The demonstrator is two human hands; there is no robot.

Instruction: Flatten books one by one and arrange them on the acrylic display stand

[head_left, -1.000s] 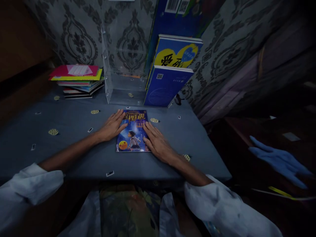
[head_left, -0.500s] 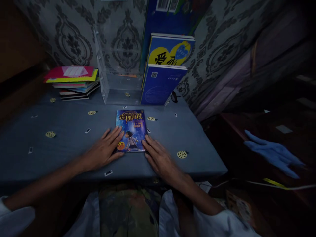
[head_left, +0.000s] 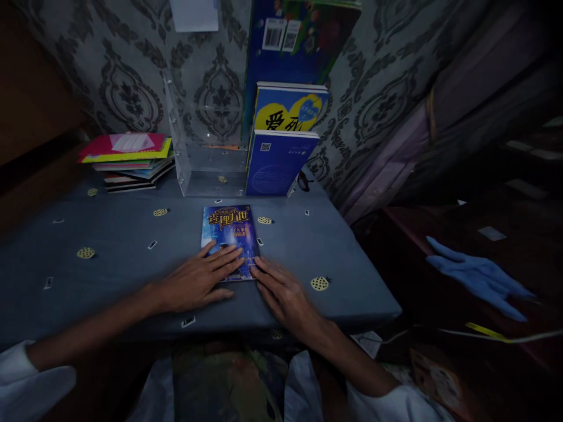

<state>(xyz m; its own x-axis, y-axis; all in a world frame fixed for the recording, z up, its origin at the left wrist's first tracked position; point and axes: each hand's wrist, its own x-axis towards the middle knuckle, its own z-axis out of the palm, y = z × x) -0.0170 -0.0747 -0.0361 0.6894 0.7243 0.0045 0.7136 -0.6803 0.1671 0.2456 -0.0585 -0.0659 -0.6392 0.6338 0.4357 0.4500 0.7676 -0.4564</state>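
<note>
A blue paperback book point(head_left: 229, 225) with gold title lettering lies flat on the grey-blue tablecloth point(head_left: 123, 234) in front of me. Across its lower left part rests my left hand point(head_left: 204, 275), fingers stretched out and covering some of the cover picture. My right hand point(head_left: 284, 290) touches the lower right corner with its fingertips, the fingers extended. Behind the book stands a clear acrylic rack point(head_left: 211, 181). Its right side bears upright books, among them a plain blue one point(head_left: 281, 167) and one with a yellow heart point(head_left: 285, 114).
A stack of books point(head_left: 132, 158) lies at the back left of the table. Dark-framed glasses point(head_left: 304, 181) are partly hidden beside the rack. Off to the right, a blue glove point(head_left: 479, 275) lies on a dark red surface, with a white cable point(head_left: 444, 333) running below it.
My left hand has slid right, further onto the book, and now hides part of the cover picture. My right hand stays at the lower right corner. The camera view has tilted up slightly.
</note>
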